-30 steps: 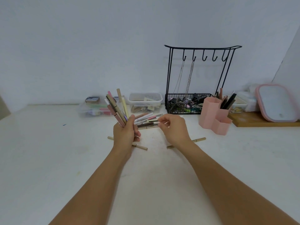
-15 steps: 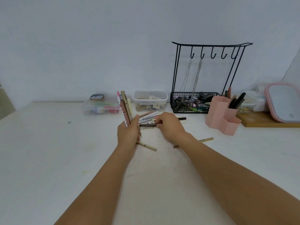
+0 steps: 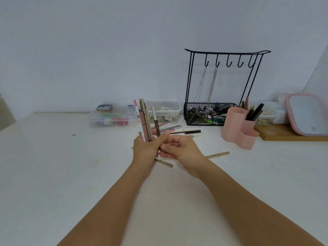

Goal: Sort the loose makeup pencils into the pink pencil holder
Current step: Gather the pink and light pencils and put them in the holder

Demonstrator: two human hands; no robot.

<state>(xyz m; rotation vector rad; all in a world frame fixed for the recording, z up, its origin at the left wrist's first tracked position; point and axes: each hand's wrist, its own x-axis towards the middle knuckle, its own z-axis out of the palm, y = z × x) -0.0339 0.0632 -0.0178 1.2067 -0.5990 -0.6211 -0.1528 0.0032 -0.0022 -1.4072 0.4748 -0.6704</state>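
My left hand [image 3: 145, 148] grips an upright bundle of several makeup pencils [image 3: 144, 121] above the white table. A brown pencil with a silver cap [image 3: 156, 121] stands at the bundle's right side; my right hand [image 3: 181, 149], fingers curled, pinches its lower end against my left hand. More loose pencils [image 3: 184, 131] lie in a pile just behind my hands. One tan pencil [image 3: 218, 155] lies to the right and another [image 3: 166, 163] pokes out under my hands. The pink pencil holder [image 3: 236, 129] stands at the right with a few dark pencils [image 3: 255, 112] in it.
A black wire jewelry stand [image 3: 213, 114] with hanging chains and a full basket is behind the holder. Two clear plastic boxes [image 3: 113, 118] [image 3: 166, 110] sit along the wall. A pink-rimmed mirror [image 3: 308, 114] leans on a wooden board [image 3: 284, 134] at far right.
My right hand lifted the brown pencil from the pile and brought it upright against the bundle. My left hand turned the bundle more vertical. The camera shifted slightly.
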